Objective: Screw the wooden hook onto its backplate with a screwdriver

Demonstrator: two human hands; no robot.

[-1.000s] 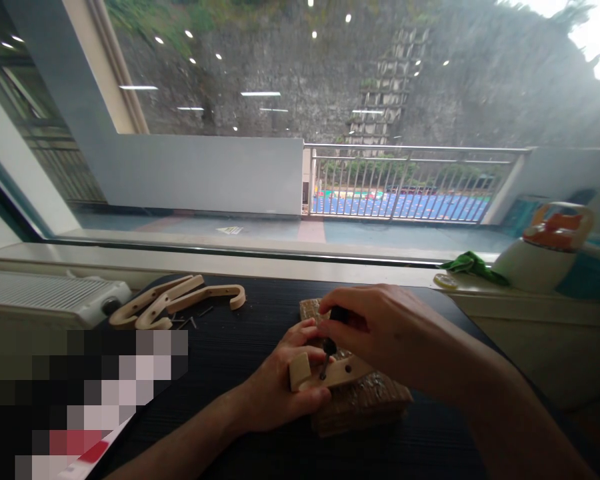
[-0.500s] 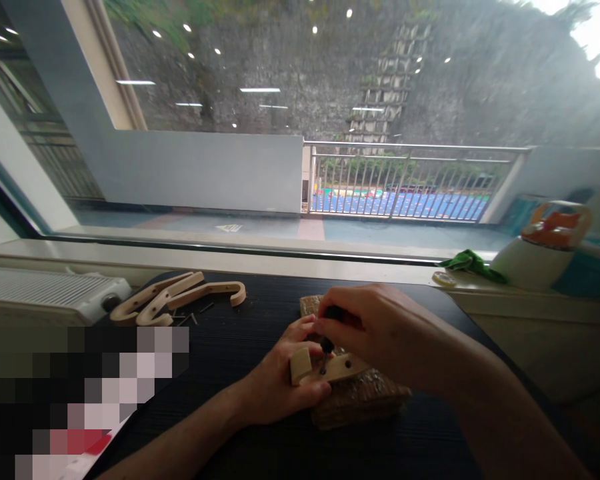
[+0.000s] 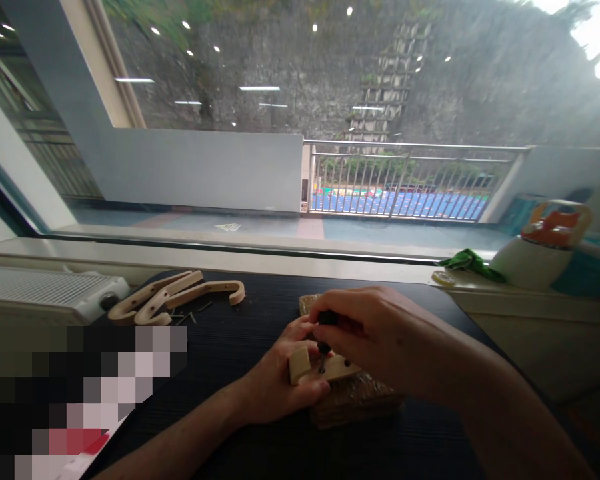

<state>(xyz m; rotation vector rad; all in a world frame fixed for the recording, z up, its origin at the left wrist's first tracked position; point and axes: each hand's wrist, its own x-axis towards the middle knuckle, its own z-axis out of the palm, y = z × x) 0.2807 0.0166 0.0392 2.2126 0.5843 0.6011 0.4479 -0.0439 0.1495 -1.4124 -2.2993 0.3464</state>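
Note:
My left hand [image 3: 280, 380] is closed around the curled end of a pale wooden hook [image 3: 337, 368], which lies on a brown block wrapped in clear film [image 3: 357, 403]. From above, my right hand [image 3: 367, 327] grips the dark handle of a screwdriver [image 3: 323, 347]. Its shaft points down into a hole in the hook, close to my left fingers. A second dark hole shows further along the wood. Part of the hook and the block is hidden under my right hand.
Several more wooden hooks [image 3: 180, 293] lie at the table's far left, with loose screws [image 3: 193, 315] beside them. A radiator [image 3: 45, 290] stands left. On the windowsill at right are a green cloth [image 3: 473, 263], a yellow tape roll [image 3: 443, 277] and a white kettle-like vessel [image 3: 535, 257].
My right hand has turned and shifted slightly, and more of the screwdriver handle shows. My left hand keeps its hold on the hook. The view has moved a little.

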